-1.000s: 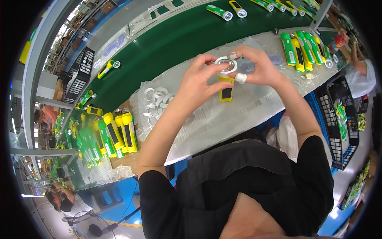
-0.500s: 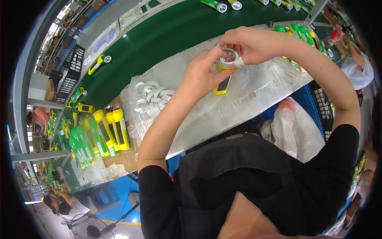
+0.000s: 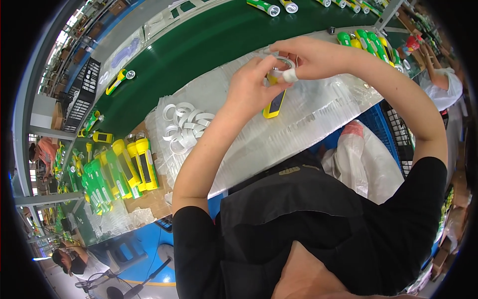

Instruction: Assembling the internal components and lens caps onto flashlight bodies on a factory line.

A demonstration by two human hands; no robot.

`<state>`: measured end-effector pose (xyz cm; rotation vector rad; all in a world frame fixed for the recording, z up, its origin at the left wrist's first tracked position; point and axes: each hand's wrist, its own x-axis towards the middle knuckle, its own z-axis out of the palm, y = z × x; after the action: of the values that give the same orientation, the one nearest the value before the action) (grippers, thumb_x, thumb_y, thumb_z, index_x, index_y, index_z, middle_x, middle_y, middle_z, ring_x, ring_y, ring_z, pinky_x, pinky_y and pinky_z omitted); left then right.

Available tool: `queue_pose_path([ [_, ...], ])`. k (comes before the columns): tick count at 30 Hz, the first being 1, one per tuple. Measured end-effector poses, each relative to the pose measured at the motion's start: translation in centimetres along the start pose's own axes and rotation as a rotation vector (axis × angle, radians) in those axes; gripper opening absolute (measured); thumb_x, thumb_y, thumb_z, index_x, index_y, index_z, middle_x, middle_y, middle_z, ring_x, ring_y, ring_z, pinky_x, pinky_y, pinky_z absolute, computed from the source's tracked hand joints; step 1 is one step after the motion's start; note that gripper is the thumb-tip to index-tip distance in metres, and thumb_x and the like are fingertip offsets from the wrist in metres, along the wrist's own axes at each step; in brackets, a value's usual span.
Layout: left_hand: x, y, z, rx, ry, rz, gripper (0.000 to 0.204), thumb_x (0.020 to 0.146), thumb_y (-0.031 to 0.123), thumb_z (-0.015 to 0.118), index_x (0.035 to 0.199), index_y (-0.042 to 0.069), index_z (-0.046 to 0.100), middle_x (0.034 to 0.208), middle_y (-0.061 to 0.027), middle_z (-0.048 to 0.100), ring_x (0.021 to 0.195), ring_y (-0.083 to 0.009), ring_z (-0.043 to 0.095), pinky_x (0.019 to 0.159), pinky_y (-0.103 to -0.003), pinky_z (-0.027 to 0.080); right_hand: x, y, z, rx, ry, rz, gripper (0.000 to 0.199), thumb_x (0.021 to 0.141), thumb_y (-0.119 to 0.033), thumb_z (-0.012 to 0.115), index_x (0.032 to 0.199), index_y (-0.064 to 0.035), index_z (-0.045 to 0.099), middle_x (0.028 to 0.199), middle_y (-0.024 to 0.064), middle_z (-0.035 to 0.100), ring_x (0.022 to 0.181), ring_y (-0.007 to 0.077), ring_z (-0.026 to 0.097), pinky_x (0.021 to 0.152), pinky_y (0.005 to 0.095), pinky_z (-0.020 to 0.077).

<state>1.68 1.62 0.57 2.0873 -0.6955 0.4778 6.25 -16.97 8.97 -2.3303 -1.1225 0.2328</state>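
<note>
Above the work table, my left hand [image 3: 255, 85] is closed round the head end of a yellow flashlight [image 3: 273, 105] with a dark panel, its body pointing toward me. A white plastic ring [image 3: 290, 61] is at the flashlight's head. My right hand [image 3: 311, 59], with a white cover on one fingertip, grips this ring from the right. Fingers hide part of the head, so I cannot tell how far the ring sits over it. To the left of my left forearm lies a loose pile of similar white rings [image 3: 186, 124].
Wrinkled clear plastic [image 3: 239, 154] covers the table. Beyond it runs a green belt [image 3: 199, 50] carrying flashlights. Yellow and green flashlights [image 3: 144, 164] stand in rows at left; more [image 3: 371, 42] lie at far right. A white sack [image 3: 366, 164] hangs near a blue crate [image 3: 381, 129].
My right hand has shifted slightly left, and the ring has tipped at the flashlight's head. The flashlight has moved a little left with my left hand. The whole view has shifted slightly.
</note>
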Motion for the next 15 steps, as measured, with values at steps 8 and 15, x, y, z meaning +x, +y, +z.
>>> queue_pose_path([
  [8, 0.0, 0.4, 0.7, 0.135, 0.03, 0.044, 0.037, 0.07, 0.016, 0.084, 0.1, 0.011, 0.064, 0.09, -0.0071, 0.065, 0.079, -0.0229, 0.063, 0.065, -0.034, 0.051, 0.5, 0.6, 1.4, -0.437, 0.079, 0.215, 0.038, 0.078, -0.029, 0.071, 0.099, 0.0012, 0.061, 0.083, 0.0145, 0.063, 0.075, 0.0266, 0.062, 0.066, 0.0397, 0.0488],
  [15, -0.4, 0.1, 0.9, 0.031, 0.111, 0.091, 0.034, 0.07, 0.016, 0.084, 0.098, 0.014, 0.066, 0.084, -0.0051, 0.062, 0.075, -0.0203, 0.062, 0.062, -0.032, 0.05, -0.5, 1.1, 0.2, -0.126, -0.062, 0.035, 0.044, 0.075, -0.037, 0.075, 0.092, -0.0013, 0.056, 0.075, 0.0105, 0.059, 0.07, 0.0251, 0.059, 0.059, 0.04, 0.0446],
])
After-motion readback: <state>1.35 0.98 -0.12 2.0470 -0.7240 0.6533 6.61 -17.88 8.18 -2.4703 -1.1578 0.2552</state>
